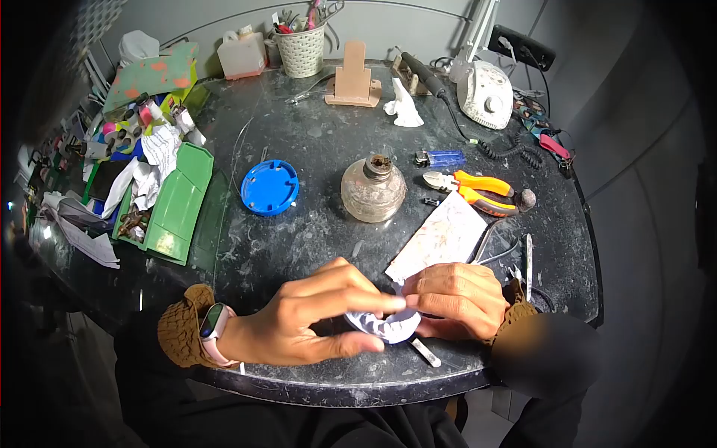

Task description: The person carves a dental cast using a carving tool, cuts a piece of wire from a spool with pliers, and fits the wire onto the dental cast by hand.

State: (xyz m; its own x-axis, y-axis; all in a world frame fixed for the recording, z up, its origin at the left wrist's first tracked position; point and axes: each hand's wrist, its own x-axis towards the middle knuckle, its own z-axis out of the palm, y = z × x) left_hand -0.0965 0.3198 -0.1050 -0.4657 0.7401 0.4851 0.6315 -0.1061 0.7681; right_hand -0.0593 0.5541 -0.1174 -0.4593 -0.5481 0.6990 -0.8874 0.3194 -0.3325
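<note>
A white plaster dental cast is held just above the worktop, near the middle of its front edge. The right hand has its fingers closed on the cast's right side; the left hand curves around the left side, thumb beside the rim, whether gripping I cannot tell. A slim instrument lies just beside the cast, toward the front edge; orange-handled diagonal cutters lie toward the right edge.

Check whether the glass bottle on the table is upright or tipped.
Upright: the glass bottle stands on the table, its neck pointing up.
</note>
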